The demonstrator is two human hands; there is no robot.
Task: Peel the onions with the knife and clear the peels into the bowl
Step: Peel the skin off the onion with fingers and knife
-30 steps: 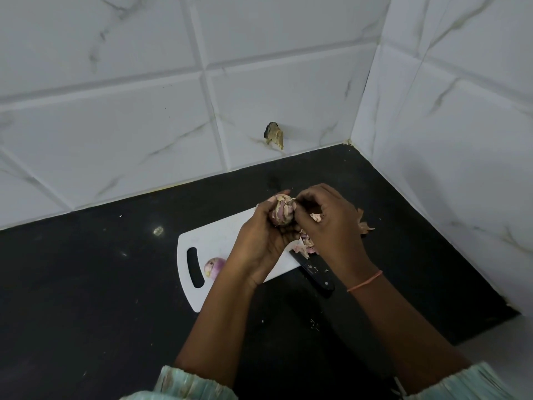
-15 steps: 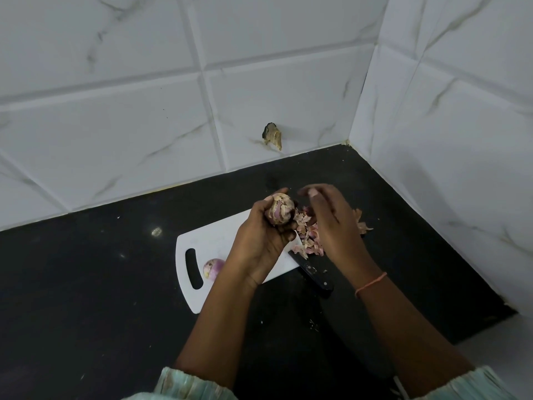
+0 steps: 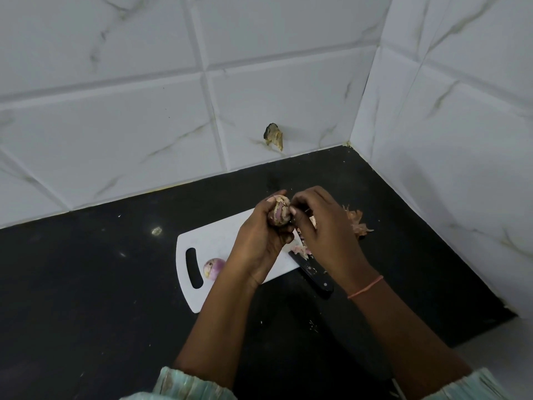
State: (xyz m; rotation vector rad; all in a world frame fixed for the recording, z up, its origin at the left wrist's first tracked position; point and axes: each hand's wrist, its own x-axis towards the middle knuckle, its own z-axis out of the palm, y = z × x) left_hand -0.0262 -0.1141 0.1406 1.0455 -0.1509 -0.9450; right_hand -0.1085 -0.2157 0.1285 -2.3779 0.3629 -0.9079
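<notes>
My left hand [image 3: 256,241] grips a partly peeled onion [image 3: 278,213] above the white cutting board [image 3: 213,243]. My right hand [image 3: 326,229] is at the onion's right side, its fingertips pinching the skin. A peeled purple-white onion [image 3: 213,267] lies on the board near its handle slot. The black-handled knife [image 3: 313,274] lies at the board's right edge, its blade hidden under my hands. Loose peels [image 3: 357,223] are heaped on the board's right end and on the counter beside it. No bowl is in view.
The board lies on a black stone counter [image 3: 86,284] in a corner of white tiled walls [image 3: 461,140]. A chipped hole [image 3: 273,136] marks the back wall. Small peel scraps dot the counter near its front edge.
My right hand dropped away from the onion toward the peel pile, then came back to the onion's side. My left hand kept hold of the onion and turned it slightly.
</notes>
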